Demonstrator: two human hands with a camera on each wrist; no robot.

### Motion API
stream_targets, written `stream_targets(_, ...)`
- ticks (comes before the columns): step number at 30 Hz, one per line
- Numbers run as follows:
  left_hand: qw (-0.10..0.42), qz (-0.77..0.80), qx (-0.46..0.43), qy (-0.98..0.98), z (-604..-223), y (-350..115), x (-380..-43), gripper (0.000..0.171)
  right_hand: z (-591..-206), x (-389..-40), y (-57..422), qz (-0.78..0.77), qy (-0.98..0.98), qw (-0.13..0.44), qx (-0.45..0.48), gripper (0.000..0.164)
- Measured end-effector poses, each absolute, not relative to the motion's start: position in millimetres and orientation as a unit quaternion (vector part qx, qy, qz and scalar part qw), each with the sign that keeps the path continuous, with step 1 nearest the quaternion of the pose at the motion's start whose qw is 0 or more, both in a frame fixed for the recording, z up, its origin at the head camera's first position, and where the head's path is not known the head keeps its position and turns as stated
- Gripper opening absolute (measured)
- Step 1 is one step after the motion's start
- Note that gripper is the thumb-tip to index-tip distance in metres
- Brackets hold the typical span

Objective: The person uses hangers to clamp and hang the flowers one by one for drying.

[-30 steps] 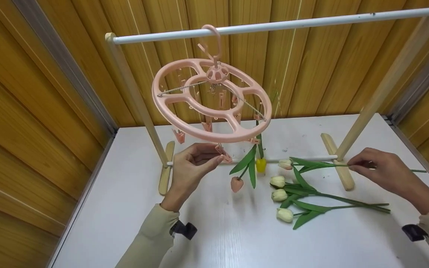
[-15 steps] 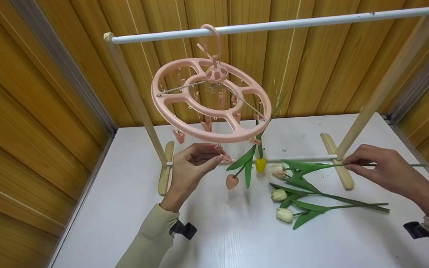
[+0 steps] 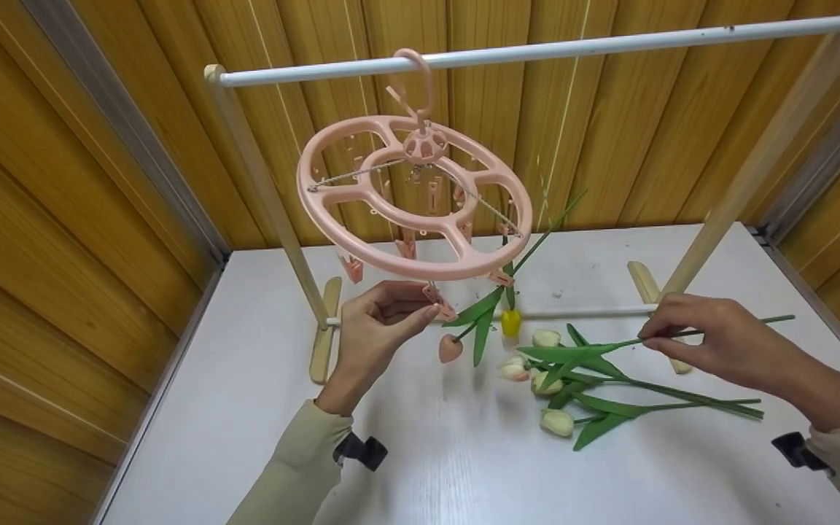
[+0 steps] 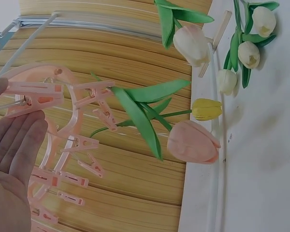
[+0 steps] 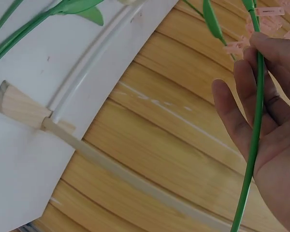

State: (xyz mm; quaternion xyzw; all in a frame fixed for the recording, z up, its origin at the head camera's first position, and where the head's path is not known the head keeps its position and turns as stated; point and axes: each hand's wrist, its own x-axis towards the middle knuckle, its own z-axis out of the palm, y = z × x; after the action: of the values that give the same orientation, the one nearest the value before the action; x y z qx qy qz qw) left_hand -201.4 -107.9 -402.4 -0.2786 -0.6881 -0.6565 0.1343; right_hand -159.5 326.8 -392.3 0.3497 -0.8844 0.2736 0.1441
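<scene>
My left hand (image 3: 372,332) pinches a pink clothespin (image 4: 38,94) between thumb and fingers. That clothespin hangs from the near rim of a round pink drying hanger (image 3: 332,226). Between thumb and fingertips of my right hand (image 3: 719,339) is the green stem (image 5: 256,121) of an artificial tulip. Its white bloom with a pink tinge (image 3: 515,368) points left, over the other white tulips in the head view. A pink tulip (image 4: 193,142) and a yellow tulip (image 4: 207,109) dangle head down from clothespins, to the right of my left hand in the head view.
Several white tulips (image 3: 557,423) lie on the white table (image 3: 420,467). The hanger hooks over the white bar (image 3: 573,49) of a rack with wooden legs (image 3: 267,197). More pink clothespins (image 4: 72,198) hang beneath the hanger. Wood-panelled walls (image 3: 631,138) enclose the table.
My right hand has moved left with its tulip, whose bloom has come nearer the hanger. The hanging pink tulip has swung slightly left. My left hand stays on the clothespin.
</scene>
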Motion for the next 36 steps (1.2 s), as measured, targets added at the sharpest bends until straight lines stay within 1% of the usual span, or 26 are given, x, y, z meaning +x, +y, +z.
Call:
stream_targets(10, 0.129, -0.665, -0.267, -0.685, -401.0, -103.7, -199.3, 0.028, -379.3, -164.0, 294.4, 0.278, -0.862, 0.129, 0.403, 0.044)
stream_targets(16, 0.130, -0.669, -0.271, -0.680, -400.9, -99.9, -198.8, 0.028, -372.1, -170.0, 274.2, 0.275, -0.863, 0.115, 0.407, 0.042)
stream_targets(25, 0.139, -0.672, -0.280, -0.671, -401.2, -95.3, -198.7, 0.025, -365.7, -179.0, 248.7, 0.263, -0.876, 0.101, 0.391, 0.032)
stream_targets(29, 0.144, -0.667, -0.279, -0.676, -400.5, -93.6, -197.8, 0.025, -363.6, -182.6, 238.9, 0.263, -0.874, 0.106, 0.394, 0.031)
stream_targets(36, 0.141, -0.661, -0.275, -0.683, -398.4, -90.5, -196.1, 0.025, -362.6, -190.1, 223.2, 0.280, -0.850, 0.126, 0.427, 0.028)
